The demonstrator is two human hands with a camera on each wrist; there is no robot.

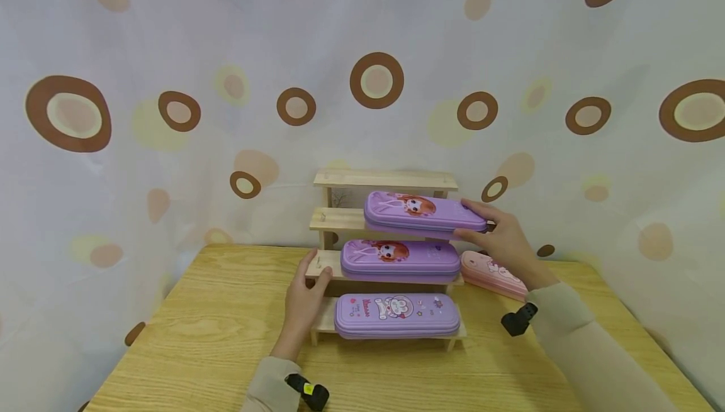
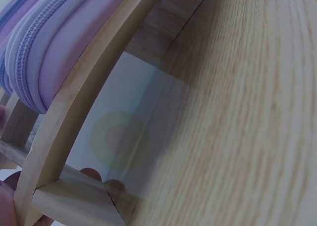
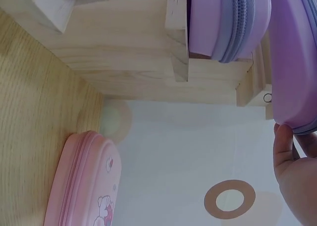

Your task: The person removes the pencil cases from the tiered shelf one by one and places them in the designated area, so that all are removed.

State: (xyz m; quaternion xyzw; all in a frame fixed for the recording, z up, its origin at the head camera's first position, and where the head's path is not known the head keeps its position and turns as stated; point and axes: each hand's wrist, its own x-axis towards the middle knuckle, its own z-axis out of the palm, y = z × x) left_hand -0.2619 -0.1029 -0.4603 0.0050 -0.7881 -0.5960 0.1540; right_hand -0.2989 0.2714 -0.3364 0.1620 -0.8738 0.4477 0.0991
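My right hand (image 1: pixel 506 240) grips the right end of a purple pencil case (image 1: pixel 421 212) with a red-haired girl on its lid; the case is tilted at the third step of a wooden stepped shelf (image 1: pixel 385 179). In the right wrist view the thumb and fingers (image 3: pixel 284 146) pinch the case's end. My left hand (image 1: pixel 304 295) holds the left end of the second step. A similar purple pencil case (image 1: pixel 401 258) lies on that step. On the lowest step rests a lilac pencil case (image 1: pixel 398 315) with a cartoon bunny.
A pink pencil case (image 1: pixel 493 273) lies on the wooden table (image 1: pixel 226 311), right of the shelf and behind my right forearm. Behind the table hangs a white curtain (image 1: pixel 317 34) with brown rings. The top step is bare wood.
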